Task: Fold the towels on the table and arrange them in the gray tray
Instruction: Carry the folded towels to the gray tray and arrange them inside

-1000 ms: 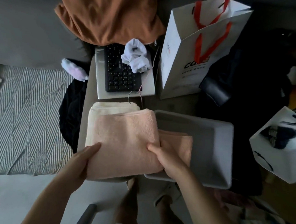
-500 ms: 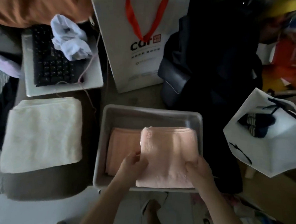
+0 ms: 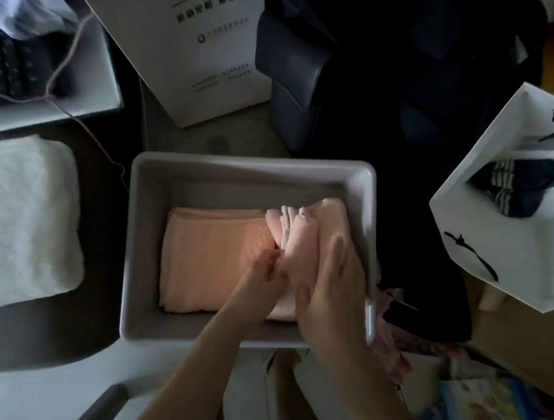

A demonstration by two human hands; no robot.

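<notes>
The gray tray [image 3: 226,171] sits on the table in front of me. One folded peach towel [image 3: 214,254] lies flat in its left half. A second folded peach towel [image 3: 303,227] stands on edge in the right half, against the tray's right wall. My right hand [image 3: 336,278] presses flat on that towel's right side, fingers straight. My left hand [image 3: 265,277] pushes against its left side, down between the two towels; its fingertips are hidden. A folded white towel [image 3: 22,217] lies on the table left of the tray.
A laptop [image 3: 50,76] with a crumpled white cloth and a pink cord is at the back left. A white paper bag [image 3: 198,42] stands behind the tray. Dark bags fill the back right, with another white bag [image 3: 511,224] at the right.
The second peach towel, lying flat over the tray's right half half a second ago, now stands on edge against the right wall. Both hands moved in beside it. The view has closed in.
</notes>
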